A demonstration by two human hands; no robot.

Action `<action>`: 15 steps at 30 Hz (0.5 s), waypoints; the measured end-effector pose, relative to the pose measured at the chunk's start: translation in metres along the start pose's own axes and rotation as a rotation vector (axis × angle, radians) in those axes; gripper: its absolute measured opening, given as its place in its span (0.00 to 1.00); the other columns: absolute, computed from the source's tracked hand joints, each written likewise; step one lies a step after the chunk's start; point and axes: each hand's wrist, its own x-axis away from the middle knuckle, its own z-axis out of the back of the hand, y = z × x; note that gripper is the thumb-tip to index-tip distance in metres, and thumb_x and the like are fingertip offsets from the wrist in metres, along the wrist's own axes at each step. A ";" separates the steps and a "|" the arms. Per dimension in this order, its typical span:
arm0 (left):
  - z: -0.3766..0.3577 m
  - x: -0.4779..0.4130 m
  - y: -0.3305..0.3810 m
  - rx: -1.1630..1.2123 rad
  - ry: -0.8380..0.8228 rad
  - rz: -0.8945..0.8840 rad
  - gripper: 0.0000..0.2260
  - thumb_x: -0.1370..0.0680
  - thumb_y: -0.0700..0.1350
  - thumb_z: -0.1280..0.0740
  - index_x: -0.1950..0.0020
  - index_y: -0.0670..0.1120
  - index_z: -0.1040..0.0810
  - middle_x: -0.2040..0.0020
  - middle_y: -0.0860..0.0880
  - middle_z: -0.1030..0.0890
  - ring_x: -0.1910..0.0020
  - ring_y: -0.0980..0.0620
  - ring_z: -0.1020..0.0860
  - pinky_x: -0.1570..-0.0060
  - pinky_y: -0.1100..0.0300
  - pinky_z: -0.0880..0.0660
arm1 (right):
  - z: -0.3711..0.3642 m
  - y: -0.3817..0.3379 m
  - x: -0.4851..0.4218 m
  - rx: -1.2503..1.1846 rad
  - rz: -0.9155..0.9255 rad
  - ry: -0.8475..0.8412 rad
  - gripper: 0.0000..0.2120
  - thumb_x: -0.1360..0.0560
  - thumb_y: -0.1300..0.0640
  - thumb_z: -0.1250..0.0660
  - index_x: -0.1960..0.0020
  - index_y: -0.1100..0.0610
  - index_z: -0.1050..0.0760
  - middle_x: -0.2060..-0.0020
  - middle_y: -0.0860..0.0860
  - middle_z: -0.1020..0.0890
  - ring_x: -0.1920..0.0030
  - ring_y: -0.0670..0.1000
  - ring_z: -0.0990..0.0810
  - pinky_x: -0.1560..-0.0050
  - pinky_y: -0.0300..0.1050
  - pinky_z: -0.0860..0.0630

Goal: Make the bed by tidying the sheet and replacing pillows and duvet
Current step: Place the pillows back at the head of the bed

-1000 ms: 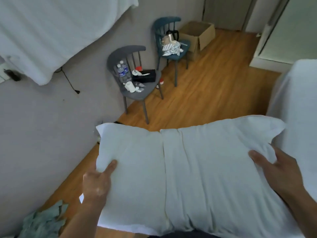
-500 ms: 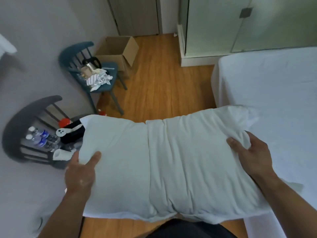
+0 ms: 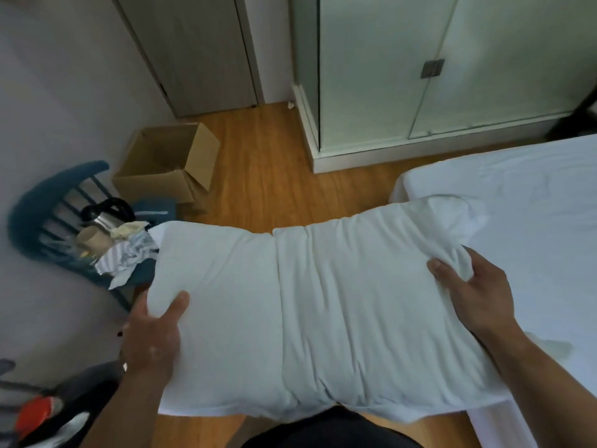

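Note:
I hold a large white pillow [image 3: 323, 318] flat in front of me, above the wooden floor. My left hand [image 3: 151, 337] grips its left end, thumb on top and fingers hidden underneath. My right hand [image 3: 475, 295] grips the right end, bunching the pillowcase there. The pillow's right end reaches over the corner of the bed [image 3: 533, 205], which is covered with a white sheet. No duvet or second pillow is in view.
A blue chair [image 3: 35, 208] with a kettle, cups and cloths stands at the left wall. Behind it sits an open cardboard box [image 3: 168, 176]. A grey chair [image 3: 74, 396] with items is at bottom left. A frosted glass partition [image 3: 420, 76] and a door [image 3: 200, 50] stand ahead.
My view has swung right, from the wall and chairs toward the bed. The pillow has travelled right with both hands, its right end now over the bed corner.

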 end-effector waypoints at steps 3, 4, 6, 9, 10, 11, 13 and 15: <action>-0.050 -0.084 0.052 -0.038 -0.091 -0.052 0.23 0.22 0.53 0.28 0.30 0.46 0.26 0.44 0.50 0.24 0.43 0.41 0.25 0.44 0.47 0.31 | -0.018 -0.024 -0.063 0.009 -0.054 0.072 0.12 0.23 0.47 0.29 0.41 0.48 0.19 0.53 0.42 0.17 0.50 0.50 0.19 0.50 0.47 0.28; -0.069 -0.112 0.074 -0.054 -0.108 -0.075 0.25 0.22 0.55 0.28 0.29 0.47 0.27 0.42 0.49 0.24 0.42 0.40 0.25 0.42 0.45 0.30 | -0.022 -0.031 -0.086 0.011 -0.070 0.107 0.13 0.23 0.46 0.29 0.41 0.48 0.19 0.52 0.43 0.16 0.49 0.50 0.19 0.50 0.47 0.27; -0.111 -0.166 0.120 -0.101 -0.171 -0.104 0.27 0.23 0.60 0.29 0.29 0.49 0.28 0.39 0.47 0.23 0.42 0.40 0.25 0.39 0.38 0.28 | -0.025 -0.038 -0.130 0.012 -0.128 0.184 0.14 0.24 0.45 0.29 0.41 0.48 0.19 0.51 0.45 0.15 0.50 0.51 0.19 0.50 0.48 0.26; -0.181 -0.236 0.181 -0.098 -0.265 -0.174 0.25 0.23 0.60 0.30 0.30 0.51 0.27 0.40 0.46 0.22 0.44 0.43 0.25 0.40 0.35 0.26 | -0.028 -0.039 -0.197 -0.005 -0.196 0.284 0.13 0.24 0.45 0.29 0.42 0.49 0.19 0.53 0.46 0.16 0.50 0.53 0.18 0.51 0.49 0.27; -0.207 -0.258 0.199 -0.106 -0.283 -0.192 0.25 0.23 0.62 0.30 0.31 0.52 0.27 0.40 0.47 0.22 0.44 0.42 0.24 0.40 0.35 0.26 | -0.030 -0.038 -0.223 -0.004 -0.215 0.309 0.13 0.24 0.45 0.29 0.42 0.49 0.19 0.53 0.46 0.16 0.50 0.54 0.18 0.50 0.50 0.27; -0.234 -0.276 0.218 -0.121 -0.301 -0.203 0.25 0.24 0.63 0.30 0.32 0.53 0.27 0.41 0.47 0.22 0.44 0.41 0.24 0.40 0.34 0.25 | -0.033 -0.037 -0.250 -0.004 -0.228 0.328 0.14 0.24 0.45 0.29 0.41 0.49 0.19 0.52 0.47 0.16 0.49 0.54 0.18 0.50 0.51 0.26; -0.289 -0.315 0.250 -0.132 -0.323 -0.215 0.26 0.24 0.64 0.30 0.31 0.53 0.29 0.41 0.48 0.23 0.43 0.42 0.25 0.39 0.33 0.27 | -0.042 -0.034 -0.312 -0.011 -0.233 0.350 0.15 0.24 0.45 0.29 0.40 0.50 0.20 0.51 0.48 0.15 0.48 0.55 0.18 0.47 0.53 0.24; -0.341 -0.351 0.279 -0.115 -0.322 -0.181 0.31 0.27 0.67 0.30 0.30 0.54 0.30 0.41 0.50 0.26 0.43 0.42 0.27 0.36 0.32 0.29 | -0.050 -0.035 -0.382 -0.016 -0.224 0.358 0.14 0.23 0.46 0.29 0.41 0.50 0.19 0.50 0.47 0.16 0.48 0.54 0.19 0.47 0.51 0.25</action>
